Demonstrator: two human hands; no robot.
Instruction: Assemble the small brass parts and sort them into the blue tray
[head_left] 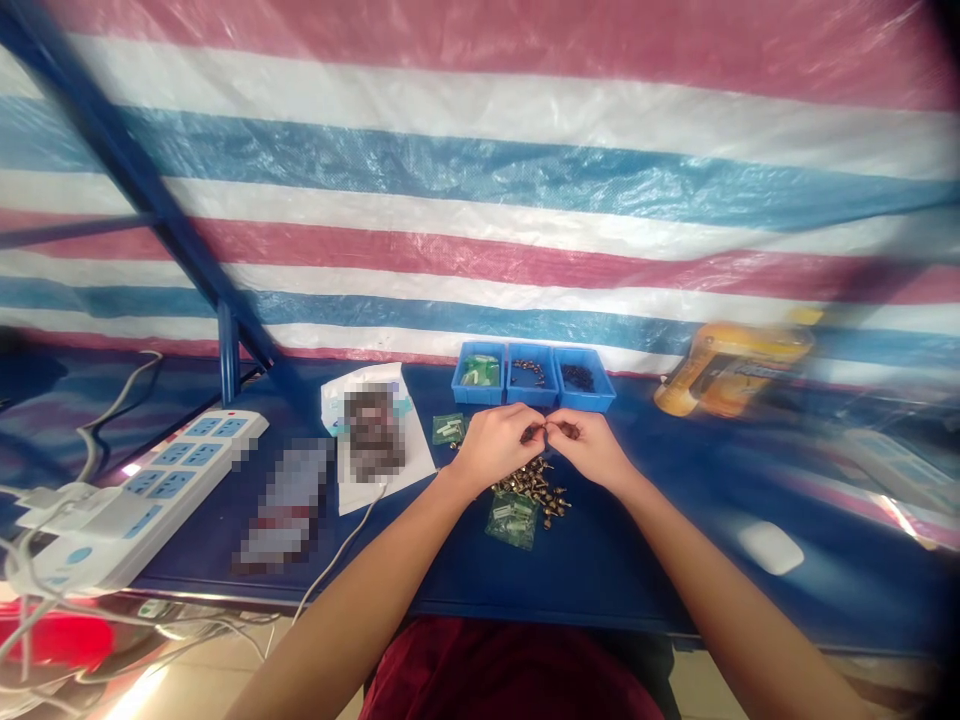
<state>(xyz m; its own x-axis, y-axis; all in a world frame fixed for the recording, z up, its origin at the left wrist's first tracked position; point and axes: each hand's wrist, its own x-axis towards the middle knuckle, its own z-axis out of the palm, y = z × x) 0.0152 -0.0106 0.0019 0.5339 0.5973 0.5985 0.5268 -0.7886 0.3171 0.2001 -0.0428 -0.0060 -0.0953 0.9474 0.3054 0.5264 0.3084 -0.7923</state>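
My left hand (496, 442) and my right hand (589, 446) meet fingertip to fingertip over the blue table. Both are closed in a pinch, and what sits between the fingertips is too small to make out. Just below them lies a loose pile of small brass-coloured metal parts (534, 483). A green-tinted clear packet (512, 521) with pale pieces inside lies against the pile's near edge. Left of my left hand is a smaller similar packet (448, 430). Behind my hands stand three blue bins: one with green packets (480, 371), one with brass-coloured parts (529, 374), one with small dark parts (578, 378).
On the left are a long white power strip (180, 470) with cables, a blurred-out item (289, 510) and a white sheet (411, 455). A white rounded object (772, 547) and orange bottles (739, 365) are at the right. Striped sheeting (480, 200) hangs behind.
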